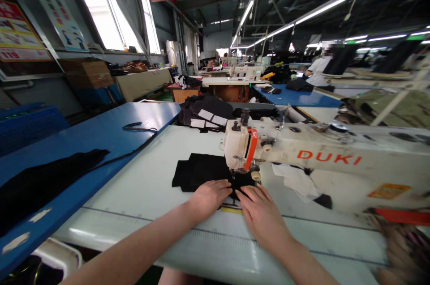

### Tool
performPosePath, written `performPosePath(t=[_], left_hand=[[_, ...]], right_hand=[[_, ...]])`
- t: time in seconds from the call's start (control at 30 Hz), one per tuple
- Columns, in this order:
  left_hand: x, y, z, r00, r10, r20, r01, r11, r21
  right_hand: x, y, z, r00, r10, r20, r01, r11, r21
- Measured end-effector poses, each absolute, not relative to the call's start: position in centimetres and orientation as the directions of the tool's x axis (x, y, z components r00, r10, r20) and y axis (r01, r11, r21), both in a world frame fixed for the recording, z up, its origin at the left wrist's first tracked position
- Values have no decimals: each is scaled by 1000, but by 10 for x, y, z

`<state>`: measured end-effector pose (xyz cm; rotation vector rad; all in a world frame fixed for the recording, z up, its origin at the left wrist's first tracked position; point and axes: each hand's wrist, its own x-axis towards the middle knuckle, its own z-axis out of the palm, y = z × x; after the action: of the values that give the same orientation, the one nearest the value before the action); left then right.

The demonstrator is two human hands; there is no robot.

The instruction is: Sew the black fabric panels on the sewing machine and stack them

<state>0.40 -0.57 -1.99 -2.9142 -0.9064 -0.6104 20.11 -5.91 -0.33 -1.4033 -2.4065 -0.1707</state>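
Note:
Black fabric [201,171] lies flat on the pale sewing table [141,182], its right part under the head of a white sewing machine [235,146]. My left hand [211,197] rests on the fabric's front edge, left of the needle area, its fingers close together and pressed down. On the right, my right hand [257,206] touches the fabric just in front of the presser foot, with its fingers spread a little. The fingertips of both hands are near each other. The needle tip is too small to make out.
A blue table [114,135] at the left bears black cloth [50,182] and a thin black strip. Dark pieces with white labels [208,117] are piled behind the fabric. White scraps [297,180] lie under the machine arm. A person [317,72] stands at the back right.

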Motion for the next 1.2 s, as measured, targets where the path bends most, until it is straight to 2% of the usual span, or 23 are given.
performPosePath(t=[0.33, 1.2], left_hand=[[0, -7, -10, 773, 536, 340, 532, -839, 114], [1, -7, -14, 776, 531, 341, 543, -837, 68]], right_hand=[[202, -58, -5, -445, 819, 363, 860, 504, -81], [202, -56, -4, -441, 823, 359, 862, 499, -84]])
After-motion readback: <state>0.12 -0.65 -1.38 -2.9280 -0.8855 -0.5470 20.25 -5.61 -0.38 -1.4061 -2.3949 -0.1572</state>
